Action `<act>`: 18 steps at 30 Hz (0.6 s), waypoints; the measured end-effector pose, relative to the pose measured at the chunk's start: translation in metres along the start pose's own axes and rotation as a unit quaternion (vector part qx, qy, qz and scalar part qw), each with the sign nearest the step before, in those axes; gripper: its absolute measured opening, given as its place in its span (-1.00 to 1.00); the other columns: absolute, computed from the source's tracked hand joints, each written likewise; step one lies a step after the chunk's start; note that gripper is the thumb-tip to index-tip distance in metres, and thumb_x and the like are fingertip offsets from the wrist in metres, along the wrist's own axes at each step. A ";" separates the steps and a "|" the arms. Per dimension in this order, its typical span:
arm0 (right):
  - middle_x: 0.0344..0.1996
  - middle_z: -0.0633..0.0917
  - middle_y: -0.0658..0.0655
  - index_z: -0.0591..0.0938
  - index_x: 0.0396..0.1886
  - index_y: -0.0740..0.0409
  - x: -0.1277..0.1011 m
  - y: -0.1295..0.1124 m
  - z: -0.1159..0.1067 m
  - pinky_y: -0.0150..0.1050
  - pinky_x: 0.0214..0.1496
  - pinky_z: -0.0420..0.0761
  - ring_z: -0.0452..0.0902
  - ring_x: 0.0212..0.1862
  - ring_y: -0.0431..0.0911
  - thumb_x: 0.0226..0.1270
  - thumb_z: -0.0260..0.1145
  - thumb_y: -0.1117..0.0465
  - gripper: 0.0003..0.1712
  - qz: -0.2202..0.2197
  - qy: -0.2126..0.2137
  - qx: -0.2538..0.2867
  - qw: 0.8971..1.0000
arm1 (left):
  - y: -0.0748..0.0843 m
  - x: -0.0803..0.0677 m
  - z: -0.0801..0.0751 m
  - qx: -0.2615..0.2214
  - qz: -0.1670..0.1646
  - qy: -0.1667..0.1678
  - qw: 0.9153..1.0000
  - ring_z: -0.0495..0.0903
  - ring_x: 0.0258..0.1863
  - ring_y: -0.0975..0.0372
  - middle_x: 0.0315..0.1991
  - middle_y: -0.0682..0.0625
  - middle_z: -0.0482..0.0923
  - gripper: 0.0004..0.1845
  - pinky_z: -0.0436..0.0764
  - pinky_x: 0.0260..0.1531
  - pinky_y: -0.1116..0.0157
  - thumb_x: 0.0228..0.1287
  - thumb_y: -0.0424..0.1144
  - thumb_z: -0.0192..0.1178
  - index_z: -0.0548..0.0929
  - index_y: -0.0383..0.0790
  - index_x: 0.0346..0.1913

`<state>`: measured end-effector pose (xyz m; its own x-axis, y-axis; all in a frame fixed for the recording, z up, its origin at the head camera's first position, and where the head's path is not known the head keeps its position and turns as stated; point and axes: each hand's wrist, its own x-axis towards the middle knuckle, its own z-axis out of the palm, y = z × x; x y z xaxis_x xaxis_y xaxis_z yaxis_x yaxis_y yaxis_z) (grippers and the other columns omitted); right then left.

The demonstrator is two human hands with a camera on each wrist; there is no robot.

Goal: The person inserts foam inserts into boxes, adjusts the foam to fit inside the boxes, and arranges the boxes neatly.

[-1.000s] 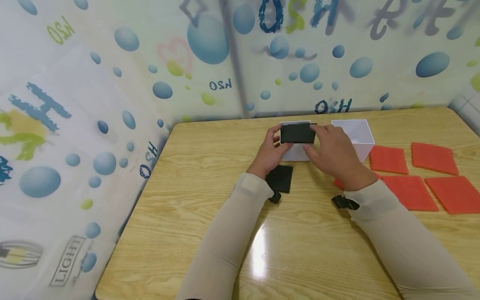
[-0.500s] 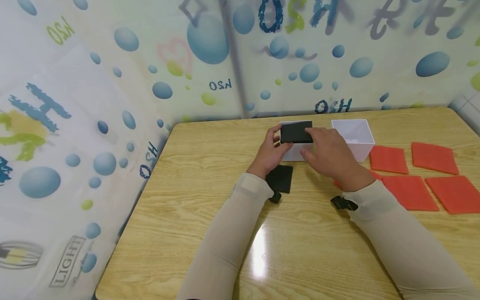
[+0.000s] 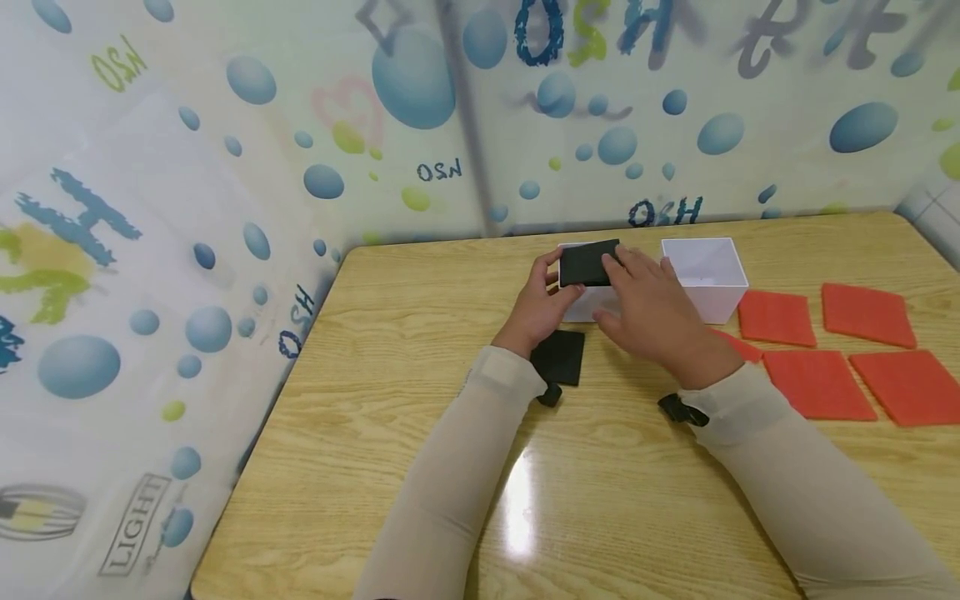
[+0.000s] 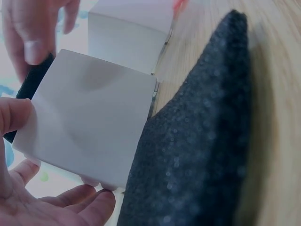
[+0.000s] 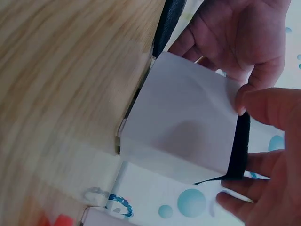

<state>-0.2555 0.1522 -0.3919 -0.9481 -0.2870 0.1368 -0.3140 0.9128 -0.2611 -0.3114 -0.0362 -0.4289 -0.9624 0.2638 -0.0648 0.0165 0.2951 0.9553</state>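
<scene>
both hands, the left hand (image 3: 542,302) and right hand (image 3: 651,310), pinch a black foam sheet (image 3: 588,263) over the white box (image 3: 581,307), seemingly half-seated; uneven pressing could buckle it.

A light wooden table (image 3: 420,350) with a visible grain and a glossy finish fills the lower part of the head view, and a bright patch of light (image 3: 517,508) reflects off its surface near the front edge. Behind it and along its left side hangs a pale, translucent curtain (image 3: 225,167) printed with blue bubbles, green spots and blue lettering. At the far right corner a bit of white tiled wall (image 3: 937,221) shows.
</scene>
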 end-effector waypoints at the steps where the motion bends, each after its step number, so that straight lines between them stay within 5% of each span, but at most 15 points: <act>1: 0.64 0.19 0.40 0.23 0.64 0.34 0.000 -0.001 0.000 0.47 0.59 -0.04 0.01 0.66 0.32 0.44 0.37 -0.01 -0.05 -0.008 0.003 0.001 1.000 | 0.000 0.000 0.000 -0.001 0.001 0.000 1.000 0.34 0.55 -0.07 0.60 -0.17 0.25 -0.22 0.44 0.45 -0.05 0.48 -0.06 0.25 0.16 0.28 0.65; 7: 0.60 0.29 0.37 0.31 0.60 0.35 -0.002 -0.010 0.004 0.44 0.59 0.02 0.12 0.64 0.28 0.45 0.36 0.03 -0.13 -0.047 -0.010 -0.013 0.999 | 0.000 -0.001 -0.001 -0.008 0.007 -0.001 1.000 0.35 0.55 -0.06 0.61 -0.19 0.23 -0.22 0.45 0.45 -0.05 0.48 -0.07 0.24 0.16 0.24 0.66; 18: 0.59 0.29 0.40 0.29 0.59 0.38 -0.001 -0.009 0.009 0.47 0.56 0.06 0.13 0.64 0.29 0.49 0.34 0.03 -0.14 -0.056 -0.024 -0.020 0.998 | -0.002 0.001 0.000 -0.001 0.007 0.003 1.000 0.35 0.55 -0.08 0.60 -0.20 0.25 -0.23 0.45 0.45 -0.04 0.50 -0.08 0.24 0.16 0.25 0.65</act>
<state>-0.2525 0.1415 -0.3984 -0.9089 -0.4003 0.1170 -0.4166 0.8851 -0.2076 -0.3128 -0.0365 -0.4306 -0.9634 0.2633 -0.0494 0.0298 0.2887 0.9570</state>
